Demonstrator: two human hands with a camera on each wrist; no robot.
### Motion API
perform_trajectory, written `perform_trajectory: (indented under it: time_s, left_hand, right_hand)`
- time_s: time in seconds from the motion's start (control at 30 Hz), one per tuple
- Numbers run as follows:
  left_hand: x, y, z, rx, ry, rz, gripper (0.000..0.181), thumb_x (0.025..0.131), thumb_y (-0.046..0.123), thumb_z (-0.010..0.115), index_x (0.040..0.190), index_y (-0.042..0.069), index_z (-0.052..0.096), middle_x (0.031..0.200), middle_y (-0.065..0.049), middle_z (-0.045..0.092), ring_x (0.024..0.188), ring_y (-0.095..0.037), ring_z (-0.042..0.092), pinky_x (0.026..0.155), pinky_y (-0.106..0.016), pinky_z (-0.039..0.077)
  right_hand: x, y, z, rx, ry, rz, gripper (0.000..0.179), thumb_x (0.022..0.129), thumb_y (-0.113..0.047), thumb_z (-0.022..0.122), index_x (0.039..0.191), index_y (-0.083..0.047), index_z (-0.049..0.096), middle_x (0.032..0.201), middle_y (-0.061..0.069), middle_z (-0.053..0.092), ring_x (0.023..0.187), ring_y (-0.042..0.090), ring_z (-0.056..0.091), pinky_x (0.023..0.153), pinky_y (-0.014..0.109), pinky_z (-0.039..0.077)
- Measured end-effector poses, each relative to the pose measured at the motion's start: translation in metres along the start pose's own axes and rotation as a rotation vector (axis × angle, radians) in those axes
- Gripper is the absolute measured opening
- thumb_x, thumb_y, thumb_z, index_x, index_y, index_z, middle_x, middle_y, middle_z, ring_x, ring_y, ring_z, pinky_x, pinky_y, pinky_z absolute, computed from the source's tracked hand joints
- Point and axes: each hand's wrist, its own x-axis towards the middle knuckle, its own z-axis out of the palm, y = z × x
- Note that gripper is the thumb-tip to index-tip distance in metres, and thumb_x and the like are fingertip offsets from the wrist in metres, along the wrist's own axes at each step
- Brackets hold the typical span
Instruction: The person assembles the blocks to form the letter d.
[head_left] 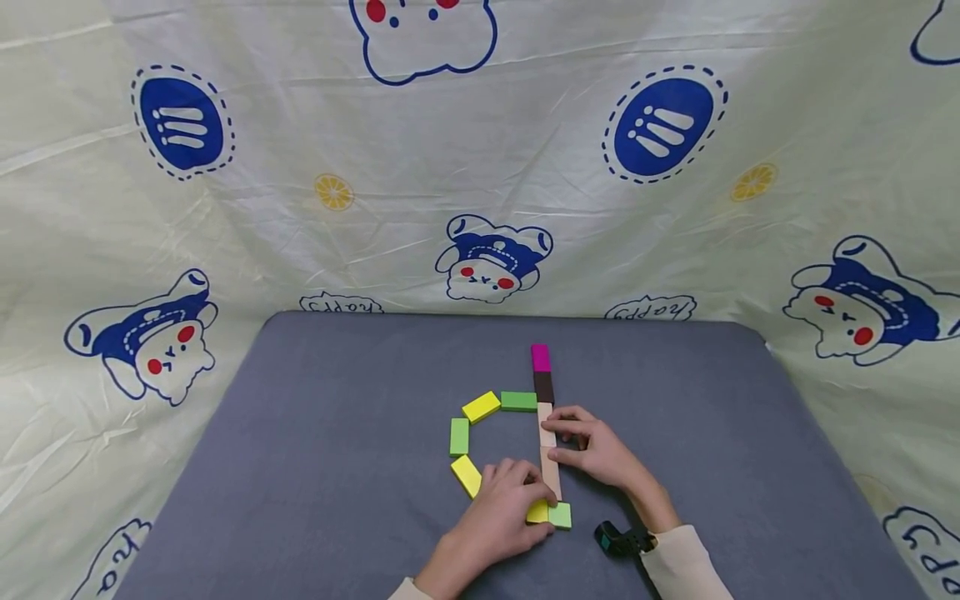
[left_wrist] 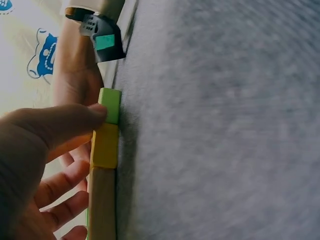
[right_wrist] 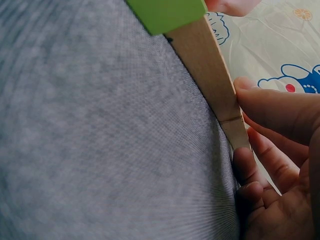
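Note:
My left hand lies over the lower part of a block outline. Its thumb and a fingertip pinch a light green block at the end of a yellow block; the left wrist view shows the thumb on the light green block. My right hand touches two plain wooden blocks standing end to end, the upper wooden block and the lower wooden block. In the right wrist view its thumb rests by their joint. Part of the outline is hidden under my left hand.
Above the wooden blocks lie a dark brown block and a magenta block. A green block, a yellow block, another green block and another yellow block curve leftward on the grey cloth. A patterned sheet hangs behind.

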Motion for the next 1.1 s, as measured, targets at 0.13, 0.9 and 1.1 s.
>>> perform_trajectory:
  time_s: [0.13, 0.9, 1.1]
  left_hand:
    - [-0.001, 0.000, 0.003, 0.023, 0.007, -0.003, 0.022, 0.086, 0.040, 0.083, 0.106, 0.033, 0.076, 0.110, 0.011, 0.059, 0.097, -0.006, 0.046, 0.079, -0.027, 0.030]
    - [-0.004, 0.000, 0.002, 0.075, 0.053, -0.022, 0.021, 0.085, 0.041, 0.083, 0.103, 0.032, 0.076, 0.110, 0.009, 0.061, 0.096, -0.010, 0.047, 0.075, -0.026, 0.030]
    - [-0.012, -0.010, -0.007, 0.049, 0.130, -0.039, 0.026, 0.087, 0.042, 0.081, 0.110, 0.030, 0.076, 0.116, 0.008, 0.062, 0.106, -0.013, 0.052, 0.088, -0.034, 0.041]
  right_hand:
    - [0.001, 0.000, 0.001, 0.011, -0.004, 0.000, 0.040, 0.092, -0.023, 0.079, 0.128, -0.009, 0.072, 0.133, 0.012, 0.060, 0.093, 0.015, 0.055, 0.075, 0.025, 0.045]
    - [0.001, 0.001, 0.001, 0.040, 0.005, -0.004, 0.039, 0.091, -0.022, 0.080, 0.127, -0.009, 0.073, 0.133, 0.012, 0.060, 0.094, 0.019, 0.055, 0.077, 0.026, 0.046]
    - [0.000, 0.002, 0.002, 0.011, 0.010, -0.004, 0.039, 0.091, -0.023, 0.080, 0.127, -0.009, 0.073, 0.132, 0.011, 0.061, 0.094, 0.016, 0.056, 0.077, 0.026, 0.046]
